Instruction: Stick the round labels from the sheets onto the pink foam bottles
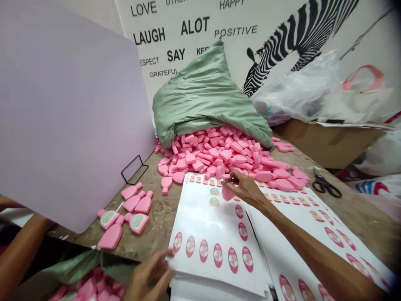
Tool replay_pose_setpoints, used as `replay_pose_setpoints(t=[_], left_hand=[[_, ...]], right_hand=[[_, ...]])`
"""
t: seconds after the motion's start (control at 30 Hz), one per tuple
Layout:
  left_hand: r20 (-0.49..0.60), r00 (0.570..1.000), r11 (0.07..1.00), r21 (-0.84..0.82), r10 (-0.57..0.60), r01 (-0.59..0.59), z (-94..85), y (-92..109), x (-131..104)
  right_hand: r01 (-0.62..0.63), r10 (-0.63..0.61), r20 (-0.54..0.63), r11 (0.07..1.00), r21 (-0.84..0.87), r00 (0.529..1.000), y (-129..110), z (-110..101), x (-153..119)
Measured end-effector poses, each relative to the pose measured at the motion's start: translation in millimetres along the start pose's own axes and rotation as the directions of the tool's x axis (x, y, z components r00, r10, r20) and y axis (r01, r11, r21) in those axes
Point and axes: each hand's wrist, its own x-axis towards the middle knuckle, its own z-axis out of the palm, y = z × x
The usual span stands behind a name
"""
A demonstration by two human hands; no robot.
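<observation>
My right hand (243, 187) is closed over the upper part of a white sticker sheet (203, 219). It grips a thin black tool, whose exact kind I cannot make out, and a pink toy bottle (228, 193), slightly blurred. Pink oval stickers (217, 255) and a few green ones (214, 202) dot the sheet. Close to its lower left edge, my left hand (150, 276) is blurred, its fingers apart and nothing visible in them. Several pink bottles lie on the table at left, two bearing green-and-white labels, such as this labelled bottle (138, 223).
A green sack (206, 96) spills a heap of pink bottles (219, 154) behind the sheets. Black scissors (326, 184) lie at right beside a second sticker sheet (300, 234). A pale panel (72, 113) stands at left, with another person's arm (25, 251) below it.
</observation>
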Motion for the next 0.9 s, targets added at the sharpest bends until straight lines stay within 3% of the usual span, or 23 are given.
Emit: replay_pose_setpoints(t=[0.03, 0.1, 0.17, 0.23, 0.33, 0.4, 0.5, 0.57, 0.67, 0.77, 0.9], left_hand=[[0.07, 0.996, 0.998, 0.032, 0.047, -0.05, 14.0, 7, 12], [0.094, 0.974, 0.976, 0.043, 0.208, -0.213, 47.3, 22, 35], [0.252, 0.928, 0.959, -0.009, 0.276, -0.283, 76.7, 33, 53], [0.262, 0.918, 0.952, -0.008, 0.298, -0.306, 91.5, 34, 63], [0.043, 0.971, 0.967, 0.092, 0.235, -0.238, 85.6, 14, 69], [-0.048, 0.984, 0.982, 0.096, 0.17, -0.165, 74.7, -6, 69], [-0.041, 0.99, 0.99, 0.044, 0.132, -0.131, 68.2, -29, 64], [-0.038, 0.993, 0.994, -0.017, 0.11, -0.111, 71.2, -33, 58], [0.001, 1.0, 0.979, -0.205, 0.016, -0.015, 77.3, -22, 52], [0.037, 0.999, 0.94, -0.337, -0.037, 0.047, 82.7, 0, 57], [0.07, 0.997, 0.931, -0.364, 0.023, 0.004, 98.7, 20, 79]], right_hand=[[-0.034, 0.029, 0.028, 0.985, 0.167, 0.999, -11, 1, -12], [-0.115, 0.063, 0.125, 0.877, 0.466, 0.99, -34, 6, -36], [-0.192, 0.071, 0.222, 0.787, 0.586, 0.972, -50, 15, -58], [-0.244, 0.1, 0.274, 0.788, 0.566, 0.957, -54, 23, -76], [-0.208, 0.168, 0.15, 0.925, 0.317, 0.974, -38, 32, -96], [-0.091, 0.088, 0.042, 0.991, 0.098, 0.995, -23, 38, -109], [0.085, -0.081, 0.062, 0.994, -0.075, 0.995, -8, 42, -126], [0.101, -0.094, 0.09, 0.992, -0.077, 0.992, -5, 39, -133], [-0.014, 0.007, 0.113, 0.998, 0.059, 0.994, -7, 30, -125], [-0.138, 0.136, 0.026, 0.984, 0.112, 0.99, -7, 26, -98], [-0.061, 0.051, -0.123, 0.996, -0.073, 0.991, -1, 38, -63]])
